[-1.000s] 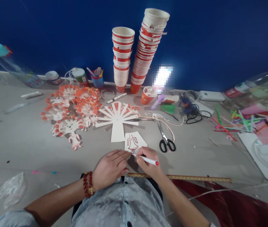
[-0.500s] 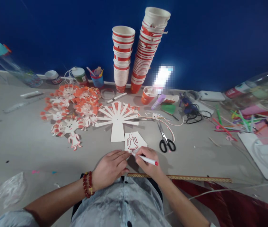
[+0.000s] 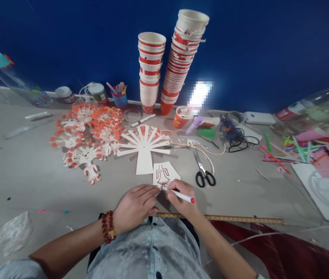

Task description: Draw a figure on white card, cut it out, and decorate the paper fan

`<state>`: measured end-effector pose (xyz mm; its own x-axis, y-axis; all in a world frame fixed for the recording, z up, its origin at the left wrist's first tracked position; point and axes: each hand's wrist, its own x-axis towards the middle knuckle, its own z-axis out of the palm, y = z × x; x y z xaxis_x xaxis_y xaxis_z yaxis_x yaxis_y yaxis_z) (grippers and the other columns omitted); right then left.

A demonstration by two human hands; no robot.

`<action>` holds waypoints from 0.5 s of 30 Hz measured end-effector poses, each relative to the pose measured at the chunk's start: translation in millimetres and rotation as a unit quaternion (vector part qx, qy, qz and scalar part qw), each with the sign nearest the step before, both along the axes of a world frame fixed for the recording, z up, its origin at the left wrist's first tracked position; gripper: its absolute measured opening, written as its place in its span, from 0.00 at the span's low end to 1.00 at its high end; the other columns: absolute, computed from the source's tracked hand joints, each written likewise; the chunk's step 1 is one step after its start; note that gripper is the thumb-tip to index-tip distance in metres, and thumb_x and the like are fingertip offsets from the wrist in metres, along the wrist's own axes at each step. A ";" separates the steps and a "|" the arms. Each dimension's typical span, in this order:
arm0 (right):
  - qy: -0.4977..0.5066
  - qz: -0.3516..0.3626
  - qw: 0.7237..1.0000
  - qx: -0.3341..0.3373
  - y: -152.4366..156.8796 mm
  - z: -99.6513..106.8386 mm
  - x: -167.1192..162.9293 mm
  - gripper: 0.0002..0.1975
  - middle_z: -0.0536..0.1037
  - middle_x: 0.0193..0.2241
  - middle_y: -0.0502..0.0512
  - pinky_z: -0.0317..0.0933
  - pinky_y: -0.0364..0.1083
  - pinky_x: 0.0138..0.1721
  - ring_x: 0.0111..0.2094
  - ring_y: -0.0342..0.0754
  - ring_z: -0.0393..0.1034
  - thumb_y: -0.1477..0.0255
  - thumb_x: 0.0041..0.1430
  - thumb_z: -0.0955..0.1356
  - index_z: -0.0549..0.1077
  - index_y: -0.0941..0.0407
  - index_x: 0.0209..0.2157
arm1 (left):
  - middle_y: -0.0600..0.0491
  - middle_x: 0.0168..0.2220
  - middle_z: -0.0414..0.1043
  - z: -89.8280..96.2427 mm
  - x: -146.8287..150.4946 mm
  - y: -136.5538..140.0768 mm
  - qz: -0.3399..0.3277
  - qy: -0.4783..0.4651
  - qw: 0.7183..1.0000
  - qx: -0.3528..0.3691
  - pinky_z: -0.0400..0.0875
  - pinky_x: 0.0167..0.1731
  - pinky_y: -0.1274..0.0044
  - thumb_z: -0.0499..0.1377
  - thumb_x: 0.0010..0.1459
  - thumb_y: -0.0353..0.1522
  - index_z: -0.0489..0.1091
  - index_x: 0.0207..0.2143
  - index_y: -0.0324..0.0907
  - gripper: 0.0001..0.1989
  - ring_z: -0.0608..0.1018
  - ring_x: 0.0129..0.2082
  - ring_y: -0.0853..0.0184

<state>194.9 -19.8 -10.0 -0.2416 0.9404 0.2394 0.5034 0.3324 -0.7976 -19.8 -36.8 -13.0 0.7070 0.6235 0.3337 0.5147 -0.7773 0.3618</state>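
My right hand (image 3: 182,197) is closed around a white marker with a red end (image 3: 185,197), its tip on the lower edge of a white paper piece (image 3: 173,173). On that paper is a dress figure (image 3: 162,175) outlined in dark red, with small legs below the hem. My left hand (image 3: 137,205) lies flat with fingers stretched out, fingertips at the paper's lower left corner. Just beyond, a white paper cutout with fanned strips (image 3: 144,157) rests on the table. Black-handled scissors (image 3: 203,174) lie open to the right.
Finished-looking orange and white paper figures (image 3: 88,131) are heaped at the left. Two tall stacks of paper cups (image 3: 149,73) stand by the blue wall. Coloured strips (image 3: 300,149) and a plastic bottle (image 3: 312,108) are on the right. A patterned strip (image 3: 240,219) runs along the table's front edge.
The marker tip has shifted slightly, and more red line shows at the figure's legs below the hem. My left hand stays in place.
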 end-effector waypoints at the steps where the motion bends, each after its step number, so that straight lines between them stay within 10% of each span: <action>1: 0.002 -0.002 1.000 0.002 -0.1 0.1 -0.2 0.07 0.69 0.19 0.46 0.57 0.43 0.27 0.22 0.44 0.63 0.77 0.53 0.63 0.64 0.53 0.23 | 0.45 0.53 0.74 -0.4 -0.1 0.0 0.000 0.001 1.000 0.000 0.70 0.55 0.65 0.55 0.66 0.35 0.68 0.36 0.40 0.08 0.76 0.53 0.59; 15: 0.025 -0.052 0.998 -0.009 -2.3 -4.1 2.3 0.07 0.67 0.19 0.45 0.57 0.42 0.26 0.21 0.44 0.62 0.75 0.56 0.64 0.65 0.53 0.24 | 0.45 0.54 0.73 -2.2 -0.7 -1.0 -0.001 0.014 1.000 -0.008 0.69 0.56 0.65 0.55 0.66 0.35 0.68 0.37 0.40 0.08 0.75 0.55 0.60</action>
<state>197.2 -22.1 -14.1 -0.1303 0.9638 0.2325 0.4932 0.2664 -0.8281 -20.5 -37.8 -15.2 0.7171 0.6272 0.3040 0.5236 -0.7726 0.3590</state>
